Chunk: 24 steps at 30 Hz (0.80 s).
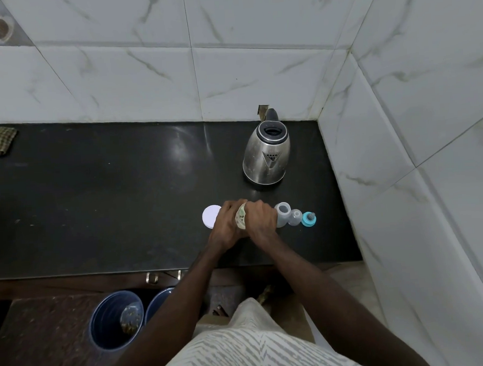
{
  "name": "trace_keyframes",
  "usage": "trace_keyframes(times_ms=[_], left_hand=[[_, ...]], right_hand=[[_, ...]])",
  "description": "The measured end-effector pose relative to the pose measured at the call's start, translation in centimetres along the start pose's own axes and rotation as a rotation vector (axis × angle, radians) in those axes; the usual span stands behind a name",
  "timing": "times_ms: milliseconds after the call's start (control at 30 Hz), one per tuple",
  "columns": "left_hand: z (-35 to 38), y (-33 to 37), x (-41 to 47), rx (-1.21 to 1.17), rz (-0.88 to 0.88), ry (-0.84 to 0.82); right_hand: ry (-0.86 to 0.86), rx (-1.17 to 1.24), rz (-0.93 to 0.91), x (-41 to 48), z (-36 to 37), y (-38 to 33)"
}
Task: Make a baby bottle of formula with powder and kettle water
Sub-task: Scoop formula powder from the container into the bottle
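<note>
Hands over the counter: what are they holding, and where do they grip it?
Both the left hand and right hand wrap the sides of a small container, mostly hidden between them.

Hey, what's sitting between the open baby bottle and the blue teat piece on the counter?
In the head view, a clear dome cap stands between the open bottle and the blue teat ring, all in one row on the black counter.

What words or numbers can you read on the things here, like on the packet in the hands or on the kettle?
No text can be read anywhere.
Packet, clasped between the left hand and right hand: printed pattern, too blurred and covered to read.
Kettle: only a dotted triangle spout, no words visible.
Baby bottle: any markings too small to see.
White lid: blank.
</note>
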<state>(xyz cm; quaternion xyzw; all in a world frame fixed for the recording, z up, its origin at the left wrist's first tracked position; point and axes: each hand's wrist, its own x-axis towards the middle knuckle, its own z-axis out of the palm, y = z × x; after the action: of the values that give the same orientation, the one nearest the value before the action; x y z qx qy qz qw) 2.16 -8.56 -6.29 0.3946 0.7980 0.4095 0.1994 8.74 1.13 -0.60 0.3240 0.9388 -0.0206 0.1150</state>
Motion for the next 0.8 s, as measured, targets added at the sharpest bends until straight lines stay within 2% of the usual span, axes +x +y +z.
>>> trace_keyframes(times_ms=[67, 200, 400, 567, 700, 800], left_hand=[[0.1, -0.8, 0.7, 0.008, -0.012, -0.045], [-0.2, -0.1, 0.6, 0.049, -0.005, -0.056], [-0.4, 0.0, 0.6, 0.027, 0.038, -0.066], [-0.4, 0.1, 0.4, 0.065, 0.051, -0.09], [-1.0, 0.7, 0.6, 0.06, 0.046, -0.092], [-1.3, 1.3, 0.6, 0.088, 0.052, -0.092]], right_hand=[[0.019, -0.014, -0.059, 0.1, 0.0, 0.2], [-0.107, -0.029, -0.198, 0.9, -0.8, 1.4], [-0.05, -0.118, -0.216, 0.0, -0.7, 2.0], [-0.128, -0.075, -0.339, 0.2, -1.2, 2.3], [0.016, -0.193, -0.538, -0.1, -1.5, 3.4], [0.042, -0.332, -0.636, 0.0, -0.4, 3.6]])
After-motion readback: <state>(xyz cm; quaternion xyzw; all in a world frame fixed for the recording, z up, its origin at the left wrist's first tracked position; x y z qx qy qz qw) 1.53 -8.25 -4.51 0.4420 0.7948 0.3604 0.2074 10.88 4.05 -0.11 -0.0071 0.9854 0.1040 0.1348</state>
